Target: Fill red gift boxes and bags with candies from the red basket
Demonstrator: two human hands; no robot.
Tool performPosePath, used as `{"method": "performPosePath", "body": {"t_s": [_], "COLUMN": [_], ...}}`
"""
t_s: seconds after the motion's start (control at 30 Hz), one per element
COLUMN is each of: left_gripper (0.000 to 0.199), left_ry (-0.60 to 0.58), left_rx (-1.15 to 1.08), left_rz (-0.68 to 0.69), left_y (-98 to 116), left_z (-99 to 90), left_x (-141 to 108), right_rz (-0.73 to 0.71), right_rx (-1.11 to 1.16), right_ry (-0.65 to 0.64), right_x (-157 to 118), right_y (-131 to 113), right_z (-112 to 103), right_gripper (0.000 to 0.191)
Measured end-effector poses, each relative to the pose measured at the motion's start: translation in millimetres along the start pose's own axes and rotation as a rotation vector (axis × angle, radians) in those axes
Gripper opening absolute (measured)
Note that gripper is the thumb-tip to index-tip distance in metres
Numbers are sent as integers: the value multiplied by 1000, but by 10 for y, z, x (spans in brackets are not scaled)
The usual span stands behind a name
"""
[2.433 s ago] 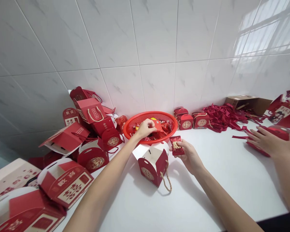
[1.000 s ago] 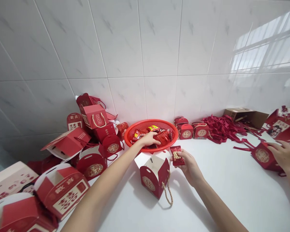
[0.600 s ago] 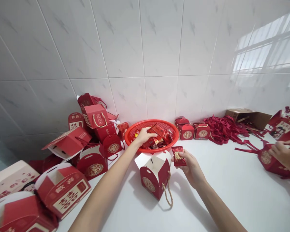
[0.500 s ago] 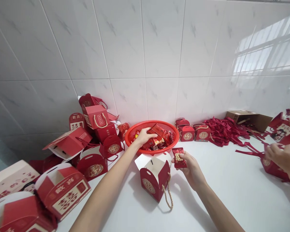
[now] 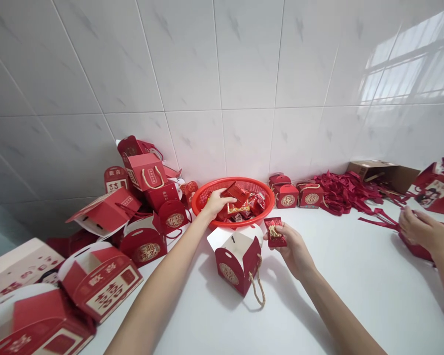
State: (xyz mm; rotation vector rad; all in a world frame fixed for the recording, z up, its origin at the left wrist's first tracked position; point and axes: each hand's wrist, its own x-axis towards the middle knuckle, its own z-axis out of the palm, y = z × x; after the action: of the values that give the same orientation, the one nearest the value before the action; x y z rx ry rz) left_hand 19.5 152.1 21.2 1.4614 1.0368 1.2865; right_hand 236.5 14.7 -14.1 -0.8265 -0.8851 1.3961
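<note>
My left hand (image 5: 218, 203) reaches over the rim of the red plastic basket (image 5: 203, 191), its fingers among red wrapped sweets (image 5: 246, 203). Its fingertips are partly hidden, and whether they grip a packet I cannot tell. My right hand (image 5: 293, 246) pinches a small red packet (image 5: 276, 232) just in front of the basket's right side. Between my forearms an open red gift box (image 5: 234, 266) stands on the white table (image 5: 214, 328), its top flaps spread and a rope handle (image 5: 258, 286) hanging at its right.
Red gift boxes (image 5: 99, 283) are piled at the left. Two small closed boxes (image 5: 310, 194), a heap of dark red ribbons (image 5: 346, 190) and a cardboard box (image 5: 383, 172) line the wall. Another person's hands (image 5: 425, 231) are at a red box on the right.
The view has tilted slightly downward. My left hand has shifted a little among the sweets. My right hand still holds its packet near the open box. The other person's hands have moved slightly left.
</note>
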Motion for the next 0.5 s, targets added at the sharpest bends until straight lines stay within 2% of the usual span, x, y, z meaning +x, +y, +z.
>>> {"method": "performPosePath", "body": {"t_s": [0.23,0.37,0.5], "left_gripper": [45,40,45], "left_ry": [18,-2,43], "left_rx": [10,-28,-17], "left_rz": [-49,-62,-37], "left_y": [67,64,32], "left_z": [44,47,35], "left_x": [-41,-37,-15], "right_rz": [-4,5,2], "right_rx": [17,11,21], "right_ry": [12,32,28], "right_x": [-1,15,3], "right_y": [-29,-26,-33], "right_z": [20,7,3], "right_gripper": [31,33,33]}}
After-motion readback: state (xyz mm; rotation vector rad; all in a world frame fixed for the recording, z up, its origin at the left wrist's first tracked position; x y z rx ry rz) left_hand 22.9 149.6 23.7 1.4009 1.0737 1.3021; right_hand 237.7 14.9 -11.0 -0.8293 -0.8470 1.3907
